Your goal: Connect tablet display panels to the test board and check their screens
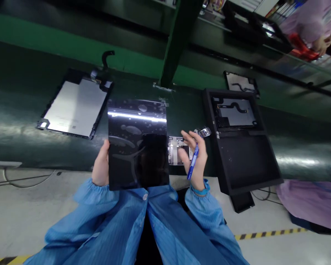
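My left hand (100, 165) grips the left edge of a glossy black panel (138, 147), whose face shows a bright light reflection and bubble-like marks. Its fingers are hidden behind the panel. Right of the panel, my right hand (195, 154) holds a blue pen (193, 162) against the palm, with the thumb and fingertips apart. Partly under that hand lies a small device with exposed internals (175, 150) on the dark green bench (187, 106). A small metallic piece (203, 132) lies just beyond my right fingers.
A silver-backed panel (75, 106) with a black flex cable (106, 59) lies at left. At right, a black tray (248, 158) holds another panel (235, 112); one more (241, 82) lies behind it. A green post (179, 40) rises centrally. People in pink appear at right.
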A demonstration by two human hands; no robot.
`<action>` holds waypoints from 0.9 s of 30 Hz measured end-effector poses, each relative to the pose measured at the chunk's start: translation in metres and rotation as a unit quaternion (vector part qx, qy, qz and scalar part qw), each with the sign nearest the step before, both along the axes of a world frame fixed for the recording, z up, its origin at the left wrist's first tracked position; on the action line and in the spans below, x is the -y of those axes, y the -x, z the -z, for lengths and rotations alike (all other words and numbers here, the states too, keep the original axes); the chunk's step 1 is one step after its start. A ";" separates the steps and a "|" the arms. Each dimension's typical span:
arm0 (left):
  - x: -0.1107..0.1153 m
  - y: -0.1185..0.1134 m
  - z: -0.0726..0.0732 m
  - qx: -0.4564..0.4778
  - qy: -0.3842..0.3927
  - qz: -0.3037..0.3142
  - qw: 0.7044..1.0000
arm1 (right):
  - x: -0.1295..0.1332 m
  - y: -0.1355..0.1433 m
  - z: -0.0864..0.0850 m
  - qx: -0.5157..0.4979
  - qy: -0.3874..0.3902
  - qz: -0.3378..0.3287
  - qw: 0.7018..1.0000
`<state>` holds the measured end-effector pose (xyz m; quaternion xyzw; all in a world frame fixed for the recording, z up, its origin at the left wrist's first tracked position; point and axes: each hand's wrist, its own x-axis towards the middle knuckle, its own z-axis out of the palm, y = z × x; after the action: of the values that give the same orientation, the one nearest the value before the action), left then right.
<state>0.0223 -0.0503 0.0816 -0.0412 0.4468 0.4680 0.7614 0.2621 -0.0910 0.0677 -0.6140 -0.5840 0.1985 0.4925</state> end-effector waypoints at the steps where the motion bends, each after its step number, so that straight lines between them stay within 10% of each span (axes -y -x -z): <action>1: 0.000 -0.002 -0.002 -0.002 -0.004 0.003 1.000 | 0.002 0.010 -0.006 -0.022 0.025 -0.057 0.998; 5: 0.004 -0.009 -0.003 -0.031 -0.030 -0.010 0.999 | 0.008 0.033 -0.014 -0.056 0.075 -0.158 0.983; 27: 0.017 -0.004 0.010 -0.045 -0.065 0.049 0.996 | -0.020 0.018 -0.023 -0.012 -0.012 -0.014 1.000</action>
<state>0.0262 -0.0673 0.0717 0.0513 0.4503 0.4600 0.7636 0.2437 -0.0712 0.0907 -0.5969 -0.5893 0.2057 0.5040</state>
